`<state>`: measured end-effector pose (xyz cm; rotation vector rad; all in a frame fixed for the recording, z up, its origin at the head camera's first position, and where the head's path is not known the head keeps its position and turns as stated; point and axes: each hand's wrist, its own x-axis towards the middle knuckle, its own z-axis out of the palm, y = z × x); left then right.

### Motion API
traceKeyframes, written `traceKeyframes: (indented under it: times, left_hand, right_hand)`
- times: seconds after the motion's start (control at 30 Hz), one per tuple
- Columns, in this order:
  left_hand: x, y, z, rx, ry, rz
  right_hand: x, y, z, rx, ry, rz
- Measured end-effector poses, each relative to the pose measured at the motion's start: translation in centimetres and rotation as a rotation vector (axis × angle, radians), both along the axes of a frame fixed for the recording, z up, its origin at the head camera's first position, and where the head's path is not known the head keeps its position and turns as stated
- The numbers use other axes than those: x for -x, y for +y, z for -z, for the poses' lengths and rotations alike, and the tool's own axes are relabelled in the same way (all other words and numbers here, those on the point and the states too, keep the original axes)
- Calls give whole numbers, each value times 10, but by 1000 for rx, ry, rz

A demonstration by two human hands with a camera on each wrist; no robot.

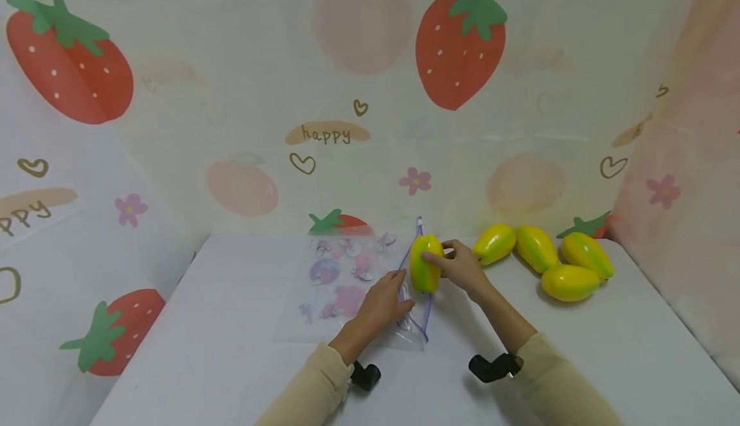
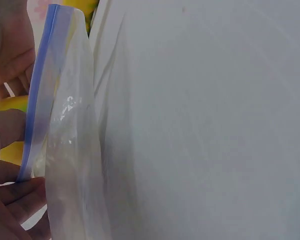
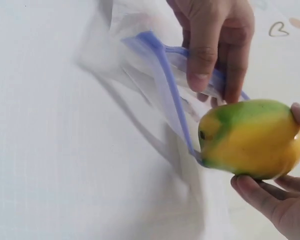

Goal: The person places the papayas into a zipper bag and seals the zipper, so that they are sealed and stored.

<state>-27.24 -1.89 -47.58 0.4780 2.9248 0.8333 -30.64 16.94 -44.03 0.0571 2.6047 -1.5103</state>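
My right hand (image 1: 465,270) grips a yellow-and-green mango (image 1: 424,278), thumb on the near side and fingers behind. The mango is at the mouth of a clear zip bag (image 1: 329,292) printed with pink and purple pictures. In the right wrist view, one end of the mango meets the purple zip edge (image 3: 171,92). My left hand (image 1: 378,302) pinches the bag by its opening, and the two zip edges stand apart. From the left wrist, the zip strip (image 2: 40,85) hides part of the mango.
Several more mangoes (image 1: 570,283) lie grouped at the right rear of the white table (image 1: 191,349). A patterned cloth backdrop (image 1: 254,105) rises behind and at both sides. Black wrist-worn devices (image 1: 491,368) sit at both cuffs.
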Motion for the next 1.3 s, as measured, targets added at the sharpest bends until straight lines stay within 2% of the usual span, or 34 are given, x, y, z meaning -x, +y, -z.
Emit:
traceKeyframes:
  times: [0.13, 0.4, 0.67, 0.8, 0.93, 1.07, 1.3]
  left_hand:
    - [0, 0, -2, -10, 25, 6]
    - [-1, -1, -3, -52, 159, 73]
    - [-3, -1, -1, -120, 160, 74]
    - [-2, 0, 2, -192, 181, 30]
    - [1, 2, 5, -255, 185, -58]
    - [3, 4, 4, -334, 125, -134]
    - [5, 6, 2, -474, 55, -210]
  right_hand:
    - [-1, -2, 1, -19, -8, 38]
    - [1, -4, 7, -93, -29, 75]
    - [0, -3, 14, -79, -28, 61]
    - [1, -4, 16, -77, -16, 57]
    - [2, -4, 16, -88, -1, 54]
    - [1, -5, 15, -84, 7, 45]
    - [3, -6, 17, -86, -11, 44]
